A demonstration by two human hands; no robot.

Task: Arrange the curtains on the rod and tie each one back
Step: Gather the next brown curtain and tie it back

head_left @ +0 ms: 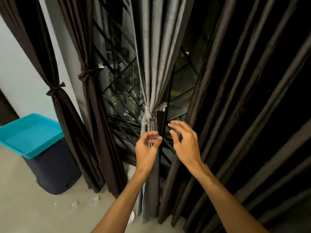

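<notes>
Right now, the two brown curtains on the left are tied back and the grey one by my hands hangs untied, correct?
Not quite: the head view shows the grey curtain tied too, a grey tie knotted round it above the left hand and right hand. The brown curtains are tied back.

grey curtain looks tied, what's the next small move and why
Probably move the right hand to the dark curtain on the right and start gathering its folds: the grey curtain already has a knotted tie around it, the left hand holds nothing either, and that dark curtain hangs loose.
</notes>
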